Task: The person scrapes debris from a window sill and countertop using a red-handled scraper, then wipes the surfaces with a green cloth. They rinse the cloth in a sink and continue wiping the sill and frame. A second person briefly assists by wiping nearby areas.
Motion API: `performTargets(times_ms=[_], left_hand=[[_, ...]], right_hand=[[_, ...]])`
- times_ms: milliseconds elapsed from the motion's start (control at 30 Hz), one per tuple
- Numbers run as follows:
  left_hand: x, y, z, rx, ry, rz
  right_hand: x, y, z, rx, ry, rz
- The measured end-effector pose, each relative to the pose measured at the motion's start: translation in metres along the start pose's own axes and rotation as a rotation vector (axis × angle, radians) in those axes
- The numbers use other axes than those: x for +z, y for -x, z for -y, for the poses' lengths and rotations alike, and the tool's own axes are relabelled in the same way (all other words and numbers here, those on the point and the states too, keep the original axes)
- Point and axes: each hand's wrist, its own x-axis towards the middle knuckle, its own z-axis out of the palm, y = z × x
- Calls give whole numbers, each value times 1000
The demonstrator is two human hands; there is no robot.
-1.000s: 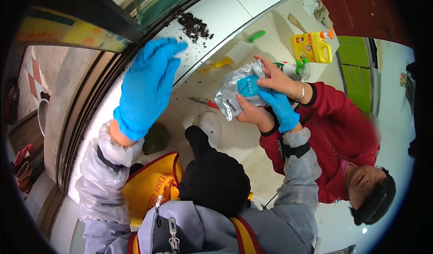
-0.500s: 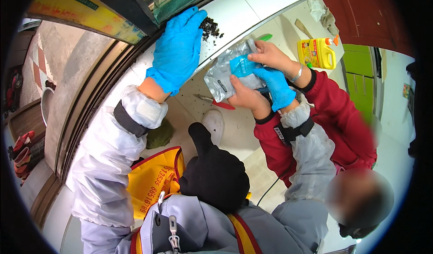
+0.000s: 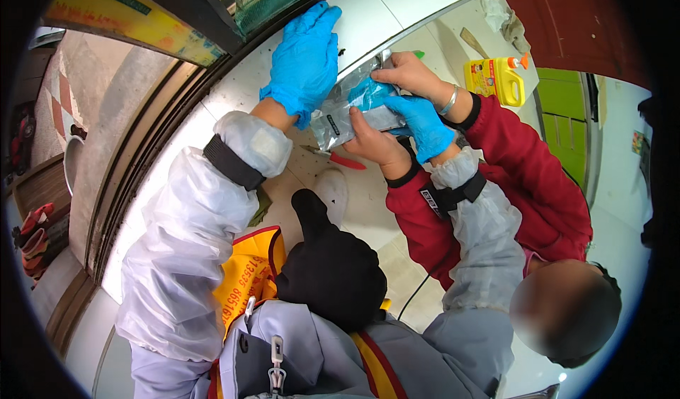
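My left hand (image 3: 304,62), in a blue disposable glove, rests on the white tiled ledge (image 3: 397,2) by the window frame. Its fingers look stretched out side by side, and only a few specks of dark debris (image 3: 341,52) show past its edge. My right hand (image 3: 423,126), gloved the same way, pinches the side of a clear plastic bag (image 3: 338,119) with something blue inside. A co-worker in red sleeves also grips this bag with two bare hands (image 3: 411,73); the bag's mouth is close to my left hand.
Below the bag lies a red-handled knife (image 3: 347,161). A yellow jug (image 3: 494,80) with an orange cap stands at the right, near a wooden-looking strip (image 3: 473,42). Sliding-window rails (image 3: 152,165) run along the left. The co-worker's red sleeve (image 3: 524,154) is against my right arm.
My left hand has moved right along the ledge, over the dark debris pile, which is now mostly out of sight. The bag has shifted slightly left and tilted, with my right hand still on it.
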Motion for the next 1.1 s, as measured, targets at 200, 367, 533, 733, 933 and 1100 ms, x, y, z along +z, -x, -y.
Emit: performTargets(times_ms=[200,367,533,733,933,1100], left_hand=[[12,20,-12,25,65,63],[16,70,-62,11,199,124],[-29,59,-39,80,121,119],[-32,54,-34,-45,29,215],[-30,69,-47,103,191,228],[-28,11,-12,115,-229,142]], right_hand=[[2,-6,-1,-53,-19,4],[1,-8,1,-61,41,15],[1,-6,3,-30,-37,-1],[3,-2,12,-14,-13,-5],[0,-4,10,-9,-2,18],[4,-8,2,-63,-128,-10]])
